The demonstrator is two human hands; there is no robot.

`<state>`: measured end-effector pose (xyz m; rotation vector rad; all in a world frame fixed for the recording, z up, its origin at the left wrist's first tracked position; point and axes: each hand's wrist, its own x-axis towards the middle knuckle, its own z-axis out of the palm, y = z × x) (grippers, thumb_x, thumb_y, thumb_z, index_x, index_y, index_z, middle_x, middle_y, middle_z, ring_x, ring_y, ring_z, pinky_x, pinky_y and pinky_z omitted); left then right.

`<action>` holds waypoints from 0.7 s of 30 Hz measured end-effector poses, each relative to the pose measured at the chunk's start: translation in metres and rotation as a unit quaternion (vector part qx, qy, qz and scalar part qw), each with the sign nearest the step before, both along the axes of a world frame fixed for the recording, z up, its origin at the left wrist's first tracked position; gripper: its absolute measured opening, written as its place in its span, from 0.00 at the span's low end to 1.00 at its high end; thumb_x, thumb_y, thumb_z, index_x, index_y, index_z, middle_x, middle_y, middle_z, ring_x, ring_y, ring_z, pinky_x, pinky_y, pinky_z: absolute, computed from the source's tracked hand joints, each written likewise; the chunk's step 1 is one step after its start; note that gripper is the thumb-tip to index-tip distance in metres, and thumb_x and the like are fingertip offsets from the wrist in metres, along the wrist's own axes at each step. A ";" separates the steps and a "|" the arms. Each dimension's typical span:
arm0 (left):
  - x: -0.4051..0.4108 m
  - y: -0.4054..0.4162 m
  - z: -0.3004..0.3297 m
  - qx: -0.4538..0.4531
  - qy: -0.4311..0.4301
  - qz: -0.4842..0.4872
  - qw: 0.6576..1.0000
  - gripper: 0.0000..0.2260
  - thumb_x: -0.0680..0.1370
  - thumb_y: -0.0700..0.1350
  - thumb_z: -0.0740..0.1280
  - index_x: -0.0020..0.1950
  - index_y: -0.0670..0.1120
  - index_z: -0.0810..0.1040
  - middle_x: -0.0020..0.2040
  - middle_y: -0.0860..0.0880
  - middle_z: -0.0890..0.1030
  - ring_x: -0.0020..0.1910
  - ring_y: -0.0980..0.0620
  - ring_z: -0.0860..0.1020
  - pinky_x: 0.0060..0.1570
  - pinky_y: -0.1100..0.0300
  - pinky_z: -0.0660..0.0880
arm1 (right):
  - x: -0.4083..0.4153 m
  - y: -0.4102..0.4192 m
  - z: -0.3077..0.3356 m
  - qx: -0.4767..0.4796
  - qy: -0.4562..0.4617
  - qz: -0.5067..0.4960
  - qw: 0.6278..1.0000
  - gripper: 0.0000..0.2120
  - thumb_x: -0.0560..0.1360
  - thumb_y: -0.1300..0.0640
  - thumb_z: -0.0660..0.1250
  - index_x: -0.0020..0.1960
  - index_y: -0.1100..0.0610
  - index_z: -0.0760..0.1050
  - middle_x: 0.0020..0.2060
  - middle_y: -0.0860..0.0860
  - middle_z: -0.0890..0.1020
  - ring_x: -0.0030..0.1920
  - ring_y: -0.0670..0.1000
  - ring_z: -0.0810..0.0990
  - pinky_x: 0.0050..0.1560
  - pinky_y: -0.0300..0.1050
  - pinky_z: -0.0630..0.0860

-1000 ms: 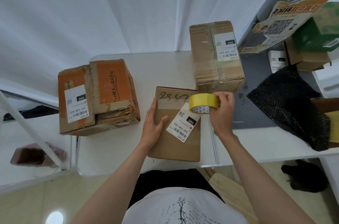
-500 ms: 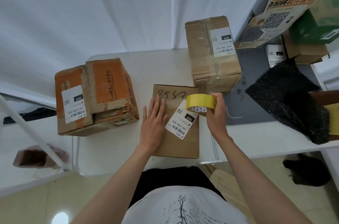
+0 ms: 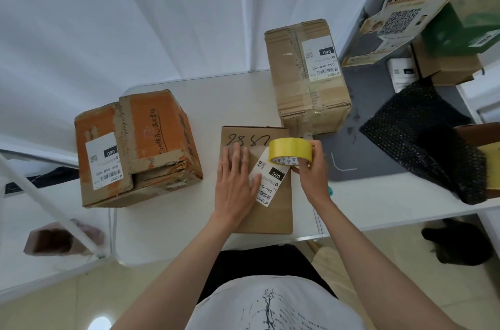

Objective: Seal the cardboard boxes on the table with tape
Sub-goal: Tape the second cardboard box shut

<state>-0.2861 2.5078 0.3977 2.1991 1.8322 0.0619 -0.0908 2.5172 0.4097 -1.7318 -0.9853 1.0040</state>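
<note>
Person wears white short-sleeved cotton t-shirt (image 3: 273,305) with thin black branch-like line print down the front, black trousers (image 3: 259,262), both forearms bare.

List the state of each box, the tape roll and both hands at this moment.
Flat box: lying flat on the table, flaps closed, white label on top.
Orange box: closed, worn at the near edge, old tape on it.
Tall box: closed, already taped.
Tape roll: held above the flat box's far right corner.
Left hand: flat, pressing the flat box.
Right hand: gripping the tape roll.
</note>
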 end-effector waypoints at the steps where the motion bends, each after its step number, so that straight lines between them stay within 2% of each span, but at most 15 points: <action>1: 0.005 0.000 -0.001 -0.009 0.011 0.001 1.000 0.35 0.83 0.63 0.48 0.83 0.42 0.50 0.83 0.41 0.48 0.82 0.39 0.43 0.79 0.42 0.51 | 0.000 0.000 -0.003 -0.012 0.003 -0.004 1.000 0.08 0.83 0.60 0.63 0.61 0.56 0.71 0.52 0.49 0.79 0.56 0.54 0.82 0.49 0.60 0.84; 4: 0.018 0.001 -0.004 -0.034 0.030 0.014 0.999 0.41 0.79 0.70 0.46 0.84 0.44 0.45 0.83 0.41 0.40 0.80 0.33 0.38 0.78 0.36 0.44 | -0.007 0.000 -0.010 -0.073 0.011 -0.019 0.997 0.17 0.81 0.56 0.67 0.68 0.59 0.73 0.57 0.54 0.82 0.58 0.57 0.81 0.57 0.60 0.81; 6: 0.026 0.002 -0.005 -0.045 0.036 0.014 0.998 0.43 0.78 0.73 0.45 0.84 0.47 0.43 0.83 0.42 0.38 0.78 0.30 0.35 0.77 0.32 0.42 | -0.009 0.000 -0.014 -0.097 0.007 -0.031 0.995 0.20 0.80 0.54 0.69 0.69 0.60 0.74 0.59 0.58 0.82 0.59 0.58 0.81 0.59 0.60 0.79; 9: 0.026 0.001 -0.008 -0.046 0.044 0.011 0.998 0.45 0.77 0.75 0.45 0.83 0.47 0.41 0.82 0.44 0.35 0.78 0.30 0.33 0.75 0.30 0.41 | -0.008 0.002 -0.015 -0.094 0.024 -0.041 0.994 0.15 0.82 0.56 0.66 0.67 0.58 0.75 0.56 0.55 0.82 0.58 0.58 0.81 0.58 0.63 0.80; 11: 0.024 0.001 -0.008 -0.045 0.041 0.008 0.998 0.45 0.77 0.75 0.46 0.83 0.47 0.39 0.83 0.45 0.35 0.78 0.29 0.33 0.75 0.29 0.43 | -0.003 0.004 -0.015 -0.079 0.039 -0.033 0.996 0.11 0.83 0.57 0.63 0.65 0.52 0.74 0.55 0.53 0.81 0.59 0.58 0.81 0.58 0.63 0.80; 13: 0.024 0.001 -0.008 -0.047 0.039 0.006 0.998 0.45 0.77 0.75 0.46 0.83 0.47 0.38 0.82 0.46 0.35 0.78 0.29 0.33 0.74 0.28 0.44 | 0.004 0.004 -0.015 -0.068 0.092 -0.047 0.992 0.09 0.84 0.57 0.61 0.62 0.46 0.71 0.58 0.54 0.79 0.59 0.59 0.81 0.54 0.61 0.83; 15: 0.024 0.001 -0.008 -0.047 0.041 0.003 0.998 0.45 0.77 0.75 0.46 0.83 0.47 0.37 0.82 0.47 0.34 0.77 0.29 0.33 0.74 0.27 0.45 | 0.012 0.005 -0.015 -0.061 0.157 -0.072 0.983 0.07 0.85 0.57 0.59 0.59 0.47 0.71 0.61 0.59 0.78 0.57 0.60 0.83 0.47 0.55 0.85; 18: 0.024 0.001 -0.008 -0.049 0.043 0.002 0.998 0.45 0.77 0.75 0.46 0.83 0.48 0.38 0.82 0.47 0.34 0.77 0.29 0.33 0.74 0.27 0.45 | 0.017 0.009 -0.016 -0.057 0.166 -0.088 0.981 0.06 0.85 0.60 0.59 0.59 0.52 0.71 0.60 0.62 0.78 0.55 0.62 0.84 0.43 0.53 0.85; 21: 0.022 0.001 -0.008 -0.051 0.045 -0.002 0.998 0.45 0.77 0.75 0.46 0.83 0.49 0.38 0.82 0.48 0.34 0.77 0.29 0.33 0.73 0.26 0.44 | 0.023 0.009 -0.015 -0.047 0.153 -0.163 0.974 0.12 0.83 0.65 0.58 0.54 0.50 0.74 0.58 0.61 0.79 0.54 0.62 0.83 0.41 0.52 0.85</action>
